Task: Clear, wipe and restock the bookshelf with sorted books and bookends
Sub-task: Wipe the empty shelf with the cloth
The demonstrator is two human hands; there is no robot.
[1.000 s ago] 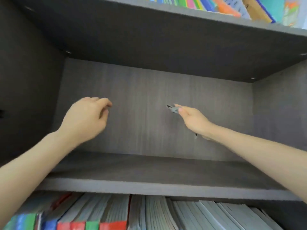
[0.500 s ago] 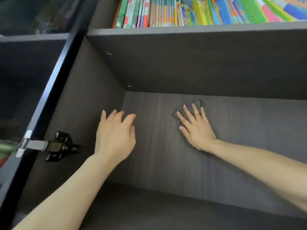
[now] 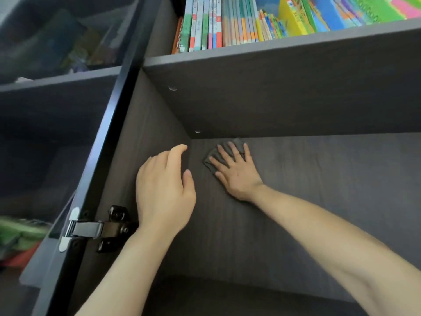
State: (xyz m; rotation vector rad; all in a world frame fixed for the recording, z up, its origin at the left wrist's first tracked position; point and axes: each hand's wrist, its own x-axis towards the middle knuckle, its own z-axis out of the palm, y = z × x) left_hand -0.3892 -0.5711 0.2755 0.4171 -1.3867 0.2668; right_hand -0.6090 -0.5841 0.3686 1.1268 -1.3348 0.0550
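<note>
I look into an empty dark-grey bookshelf compartment. My right hand (image 3: 235, 173) lies flat with spread fingers on a small grey cloth (image 3: 237, 144), pressing it against the back panel (image 3: 319, 190) near the upper left corner. My left hand (image 3: 164, 192) hovers open beside it, fingers slightly curled, close to the left side wall (image 3: 141, 142), holding nothing. The shelf board above (image 3: 284, 87) carries a row of colourful thin books (image 3: 227, 21).
A metal door hinge (image 3: 98, 229) is fixed to the left wall by my left wrist. A dark glass door (image 3: 57, 110) stands open at the left, with blurred objects behind it. The compartment floor (image 3: 227, 297) shows at the bottom.
My view has swung left and up. My right hand went from pinching the cloth to pressing it flat and slid it up toward the top left corner. My left hand followed leftward.
</note>
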